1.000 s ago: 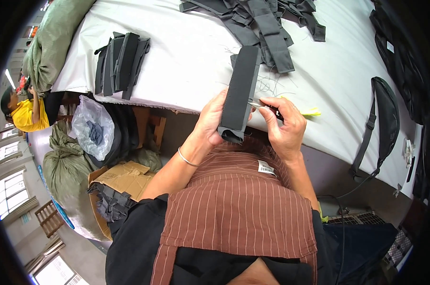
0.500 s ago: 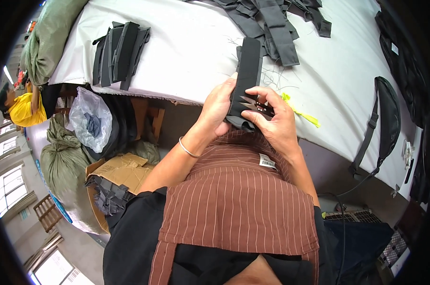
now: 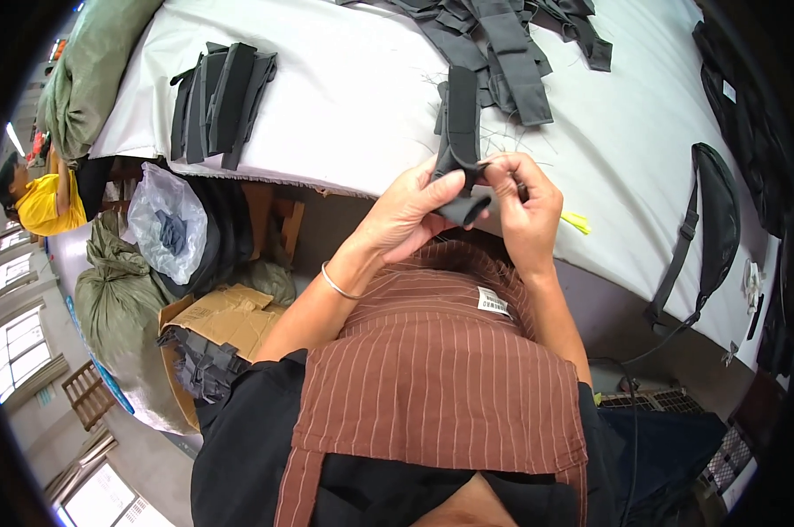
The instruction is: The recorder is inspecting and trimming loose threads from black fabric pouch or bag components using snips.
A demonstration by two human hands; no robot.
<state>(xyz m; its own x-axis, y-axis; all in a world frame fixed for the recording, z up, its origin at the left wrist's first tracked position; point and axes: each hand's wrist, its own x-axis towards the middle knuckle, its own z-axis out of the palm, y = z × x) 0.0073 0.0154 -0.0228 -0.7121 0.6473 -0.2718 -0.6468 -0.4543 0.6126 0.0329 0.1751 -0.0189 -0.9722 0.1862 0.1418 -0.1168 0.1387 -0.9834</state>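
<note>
My left hand [image 3: 412,213] is closed on a black fabric strip [image 3: 461,105], thumb on top. The strip's near end is folded and curled over by the thumb, while its far end lies on the white-covered table. Beside that folded end, my right hand [image 3: 530,211] is closed, its thumb and forefinger pinching at the strip's edge. A dark bit of the thread snips [image 3: 522,191] shows among its curled fingers; the blades are hidden. A pile of loose black strips [image 3: 511,61] lies just beyond, with cut threads scattered near it.
A neat stack of black strips [image 3: 224,104] sits at the table's left. On the right lie a black waist bag [image 3: 717,206] and a yellow ribbon [image 3: 576,222]. Below left stand a carton [image 3: 230,318] of dark scraps and stuffed sacks [image 3: 120,303]. A person in yellow [image 3: 47,204] is far left.
The strip's near end has been folded up under my left thumb. My right hand has turned and closed in, and the snips' blades, visible before, are now hidden.
</note>
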